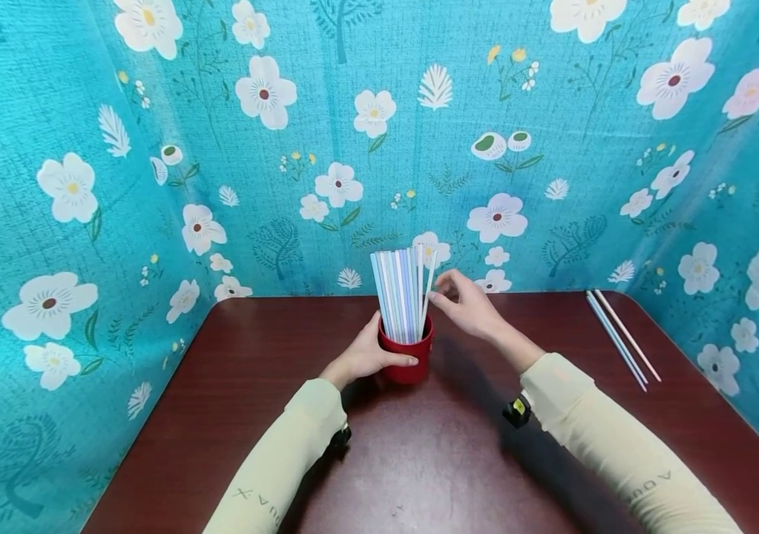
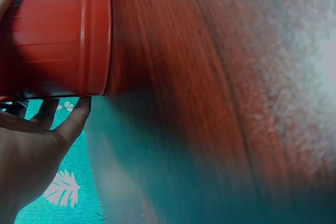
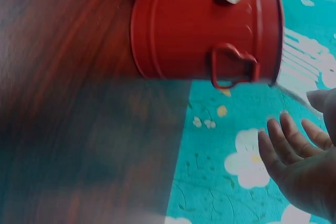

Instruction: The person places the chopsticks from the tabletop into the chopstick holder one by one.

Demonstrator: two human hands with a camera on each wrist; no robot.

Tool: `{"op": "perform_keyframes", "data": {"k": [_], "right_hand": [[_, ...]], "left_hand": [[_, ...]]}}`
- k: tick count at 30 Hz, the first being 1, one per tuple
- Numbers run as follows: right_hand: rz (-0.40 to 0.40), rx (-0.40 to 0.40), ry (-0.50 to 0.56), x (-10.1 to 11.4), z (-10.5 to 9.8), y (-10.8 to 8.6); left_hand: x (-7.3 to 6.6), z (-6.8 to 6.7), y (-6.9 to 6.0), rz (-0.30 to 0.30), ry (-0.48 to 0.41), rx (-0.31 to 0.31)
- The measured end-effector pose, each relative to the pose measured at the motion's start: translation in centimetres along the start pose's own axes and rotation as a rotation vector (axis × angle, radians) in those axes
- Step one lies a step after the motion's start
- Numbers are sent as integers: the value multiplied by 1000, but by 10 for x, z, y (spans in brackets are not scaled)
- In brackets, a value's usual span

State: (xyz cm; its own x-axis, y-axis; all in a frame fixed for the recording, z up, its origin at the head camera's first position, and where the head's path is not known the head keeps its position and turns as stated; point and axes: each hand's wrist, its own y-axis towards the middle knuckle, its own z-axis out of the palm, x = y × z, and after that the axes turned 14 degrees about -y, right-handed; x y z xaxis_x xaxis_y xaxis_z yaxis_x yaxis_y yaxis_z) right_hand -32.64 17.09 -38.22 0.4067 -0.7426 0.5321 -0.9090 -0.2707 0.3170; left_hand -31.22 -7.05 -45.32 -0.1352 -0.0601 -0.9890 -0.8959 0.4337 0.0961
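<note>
A red metal cup (image 1: 409,371) with small side handles stands upright on the table, full of long thin straws (image 1: 398,297) in white, blue and lilac. My left hand (image 1: 367,354) holds the cup, thumb across its front, as the left wrist view also shows on the cup wall (image 2: 58,40). Right of the bunch, one pale straw (image 1: 429,289) leans outward. Beside that straw is my right hand (image 1: 469,304), thumb and index finger at it but apart. In the right wrist view the right hand (image 3: 304,166) has loosely extended fingers; whether the thumb touches the straw I cannot tell.
Loose straws (image 1: 616,341), blue and white, lie side by side at the table's right. The dark red-brown wooden table (image 1: 272,356) has a blue flowered cloth (image 1: 326,148) hanging behind it and along both sides.
</note>
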Motion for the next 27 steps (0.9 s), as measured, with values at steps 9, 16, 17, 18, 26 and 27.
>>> {"op": "perform_keyframes", "data": {"k": [9,16,17,18,26,27], "right_hand": [[30,-33,-116,-40,-41,-1],[112,16,-208,-84,-66,-14],[121,21,-218,-90,-69,-16],[129,23,-229,-96,-71,-18],[140,58,-359,-142,-88,-29],[134,60,-384,-148,-89,-31]], "left_hand": [[0,0,2,-10,8,-11],[-2,-1,0,-11,22,-20],[-2,-1,0,-12,21,-20],[-2,-1,-1,-12,20,-19],[-3,1,-1,-21,7,-11],[1,0,0,-14,12,-11]]}}
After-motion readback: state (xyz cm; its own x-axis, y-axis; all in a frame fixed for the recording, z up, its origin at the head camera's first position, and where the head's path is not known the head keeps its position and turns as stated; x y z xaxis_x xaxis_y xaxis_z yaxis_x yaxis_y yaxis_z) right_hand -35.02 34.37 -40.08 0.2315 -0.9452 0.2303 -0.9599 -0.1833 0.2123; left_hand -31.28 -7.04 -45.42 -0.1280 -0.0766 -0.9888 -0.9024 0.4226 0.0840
